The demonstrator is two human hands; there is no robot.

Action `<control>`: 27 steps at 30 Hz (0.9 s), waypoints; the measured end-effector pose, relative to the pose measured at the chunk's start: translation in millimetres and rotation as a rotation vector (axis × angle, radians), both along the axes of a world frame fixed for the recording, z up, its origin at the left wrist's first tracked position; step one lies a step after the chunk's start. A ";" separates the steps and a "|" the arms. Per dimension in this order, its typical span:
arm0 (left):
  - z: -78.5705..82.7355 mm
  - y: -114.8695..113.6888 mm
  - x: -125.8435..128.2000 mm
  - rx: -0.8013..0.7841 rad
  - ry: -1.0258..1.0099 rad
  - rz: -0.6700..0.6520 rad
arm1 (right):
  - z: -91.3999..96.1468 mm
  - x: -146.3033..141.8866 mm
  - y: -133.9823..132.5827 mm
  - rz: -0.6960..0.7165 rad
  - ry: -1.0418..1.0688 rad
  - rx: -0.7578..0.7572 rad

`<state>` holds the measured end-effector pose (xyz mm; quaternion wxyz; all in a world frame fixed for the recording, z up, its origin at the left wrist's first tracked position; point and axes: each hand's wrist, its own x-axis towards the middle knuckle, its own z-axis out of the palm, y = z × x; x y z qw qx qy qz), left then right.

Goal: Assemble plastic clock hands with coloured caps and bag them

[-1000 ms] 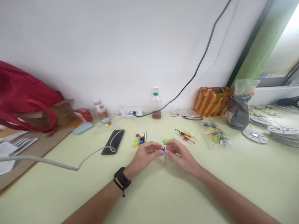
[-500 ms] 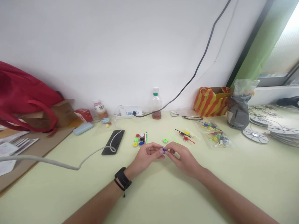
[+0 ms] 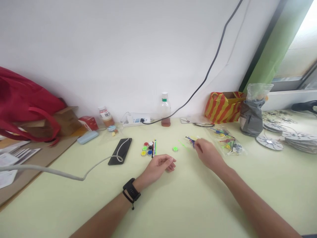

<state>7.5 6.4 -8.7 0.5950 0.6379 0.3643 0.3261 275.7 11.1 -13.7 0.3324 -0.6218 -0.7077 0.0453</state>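
My left hand (image 3: 163, 163) rests low over the table, fingers loosely curled and slightly apart, with no object showing in it. To its right, my right hand (image 3: 207, 152) pinches a small blue plastic piece (image 3: 192, 141), mostly covered by the fingertips. Thin dark and coloured sticks lie under and beside those fingertips. A bright green disc (image 3: 175, 149) and a thin green stick (image 3: 182, 144) lie between the hands. Just beyond my left hand are several small coloured discs (image 3: 144, 153) and a row of upright-lying thin sticks (image 3: 155, 145).
A black phone (image 3: 121, 153) with a grey cable lies left. A clear bag of coloured parts (image 3: 229, 143) is right of my right hand. Behind stand a bottle (image 3: 165, 110), a power strip (image 3: 136, 119) and a striped bag (image 3: 221, 107). White discs (image 3: 269, 142) are stacked far right.
My hands were together around a small blue piece. My right hand has moved away to the right, over the sticks, with the blue piece; my left hand has stayed nearly still.
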 end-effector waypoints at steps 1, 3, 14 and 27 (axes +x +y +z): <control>0.0 0.0 -0.2 0.005 0.000 -0.007 | -4.7 0.9 1.9 0.012 -0.073 -0.099; 0.3 0.0 -0.5 0.011 0.001 -0.018 | -13.0 1.8 6.3 0.024 -0.174 -0.224; -5.2 -3.9 1.5 0.218 0.088 0.085 | -15.3 -5.7 17.0 -0.129 -0.391 -0.104; 5.9 -23.0 1.1 0.656 0.498 -0.287 | -12.5 -24.1 11.9 0.058 -0.441 -0.002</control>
